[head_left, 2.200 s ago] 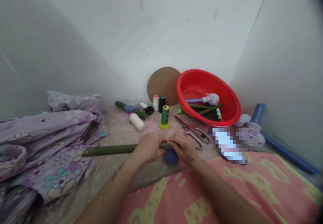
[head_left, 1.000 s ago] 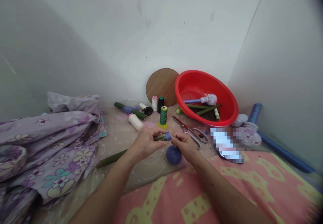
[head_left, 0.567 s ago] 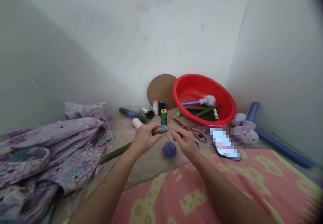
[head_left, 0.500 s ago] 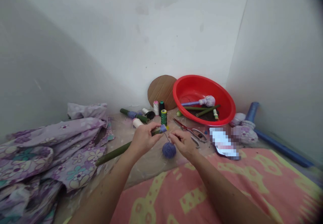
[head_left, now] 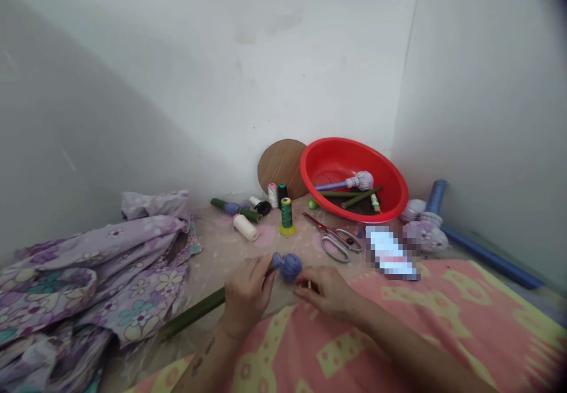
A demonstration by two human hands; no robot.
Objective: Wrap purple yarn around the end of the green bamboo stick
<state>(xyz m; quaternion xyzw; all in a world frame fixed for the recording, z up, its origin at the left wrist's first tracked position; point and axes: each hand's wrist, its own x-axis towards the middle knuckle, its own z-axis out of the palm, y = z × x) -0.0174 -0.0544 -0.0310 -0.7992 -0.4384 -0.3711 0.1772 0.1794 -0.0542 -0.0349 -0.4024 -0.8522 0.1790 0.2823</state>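
Head: left hand [head_left: 248, 289] grips 1 stick [head_left: 195, 315] — 1 yarn ball [head_left: 291, 267] beside.

I see a bare left hand [head_left: 245, 292] and a bare right hand [head_left: 330, 291], with the left forearm [head_left: 217, 354] and right forearm [head_left: 411, 340] uncovered as far as my camera reaches, both tapering toward the wrists. Along the left one I make out short, dark, broken markings [head_left: 202, 354], tattoo-like but too blurred to read.

I get soft light, with a diagonal shadow across the white wall [head_left: 248, 97]. My upper-right corner darkens to black.
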